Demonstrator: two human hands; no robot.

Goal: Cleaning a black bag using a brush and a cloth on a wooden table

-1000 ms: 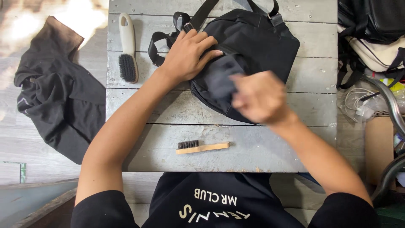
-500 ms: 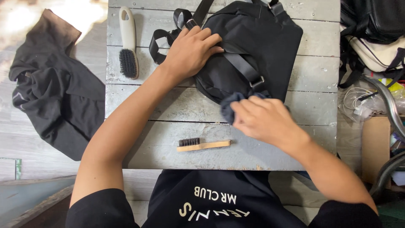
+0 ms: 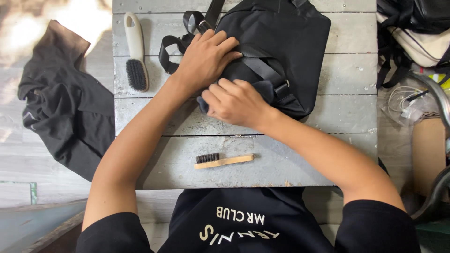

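Left hand (image 3: 206,58) flat — right hand (image 3: 234,100) clenched

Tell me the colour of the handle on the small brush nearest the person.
Light, bare-wood tan, with dark bristles; the small brush shows plainly in the head view.

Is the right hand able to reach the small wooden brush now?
Probably yes: the right hand holds a dark cloth, but bare table separates it from the wooden brush.

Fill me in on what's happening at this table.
A person is wiping a black bag on a grey plank table. The left hand presses the bag flat while the right hand rubs a dark cloth along its near edge. Two brushes lie untouched: a white-handled brush and a small wooden brush.
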